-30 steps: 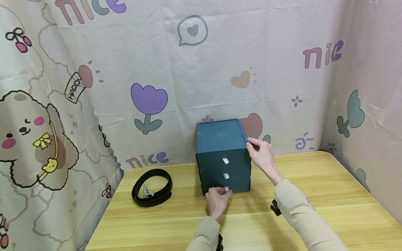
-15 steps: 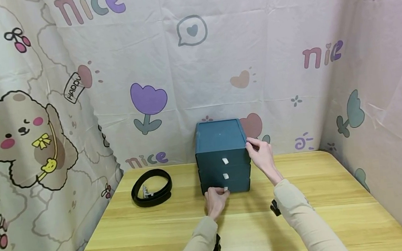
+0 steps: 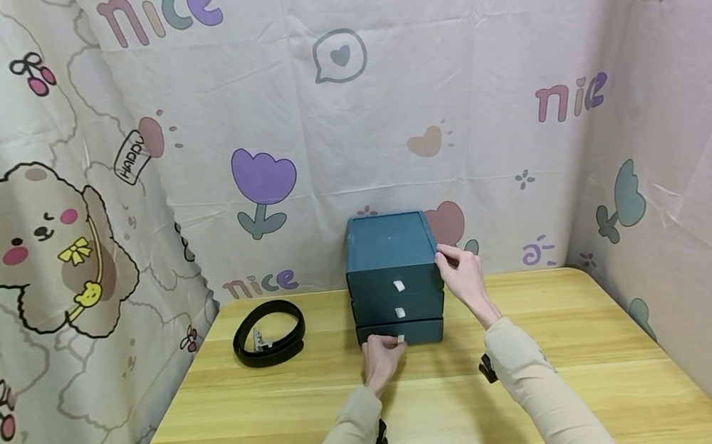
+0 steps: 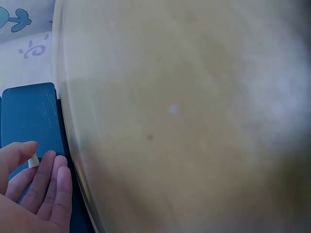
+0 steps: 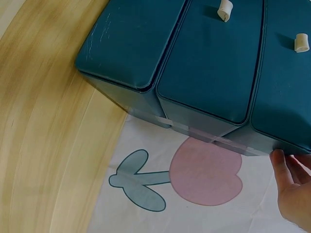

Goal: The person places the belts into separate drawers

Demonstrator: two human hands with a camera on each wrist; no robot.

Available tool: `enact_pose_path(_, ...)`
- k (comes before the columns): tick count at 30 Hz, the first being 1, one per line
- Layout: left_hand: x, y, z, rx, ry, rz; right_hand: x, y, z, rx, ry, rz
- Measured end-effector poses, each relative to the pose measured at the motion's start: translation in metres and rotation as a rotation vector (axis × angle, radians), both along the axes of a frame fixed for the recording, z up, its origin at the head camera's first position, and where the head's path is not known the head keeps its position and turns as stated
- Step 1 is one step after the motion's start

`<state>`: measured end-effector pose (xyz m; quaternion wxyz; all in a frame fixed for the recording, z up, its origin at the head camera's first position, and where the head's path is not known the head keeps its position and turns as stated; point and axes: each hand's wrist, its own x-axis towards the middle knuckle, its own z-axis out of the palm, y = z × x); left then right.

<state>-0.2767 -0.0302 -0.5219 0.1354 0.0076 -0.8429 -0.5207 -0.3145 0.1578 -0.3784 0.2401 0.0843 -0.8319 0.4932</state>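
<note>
A dark teal three-drawer box (image 3: 389, 247) stands at the back of the wooden table (image 3: 272, 416). My left hand (image 3: 396, 342) pinches the small white tab (image 3: 400, 338) of the bottom drawer (image 3: 421, 330), which stands out slightly from the box front. In the left wrist view the left hand's fingers (image 4: 46, 182) lie beside the teal drawer (image 4: 29, 114); the rest is a tan blur. My right hand (image 3: 443, 255) holds the box's upper right edge. In the right wrist view its fingertips (image 5: 289, 170) touch the box (image 5: 209, 68) at the corner.
A coiled black belt (image 3: 269, 332) lies on the table left of the box. Printed cloth (image 3: 345, 108) hangs closely behind and at both sides. The upper two drawers, each with a white tab (image 3: 399, 285), sit flush.
The bottom drawer has slid a little out toward me, and my left hand has drawn back with its tab. The right hand has stayed on the box.
</note>
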Motion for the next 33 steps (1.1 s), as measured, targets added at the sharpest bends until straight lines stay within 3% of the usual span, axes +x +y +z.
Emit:
enact_pose_path(19, 0.014, -0.007, 0.003, 0.005, -0.070, -0.068, -0.002, 0.000, -0.001, 0.001, 0.031, -0.005)
enact_pose_path(33, 0.028, -0.011, 0.004, -0.001, -0.082, -0.115, -0.001, 0.001, 0.000, 0.007, 0.018, 0.006)
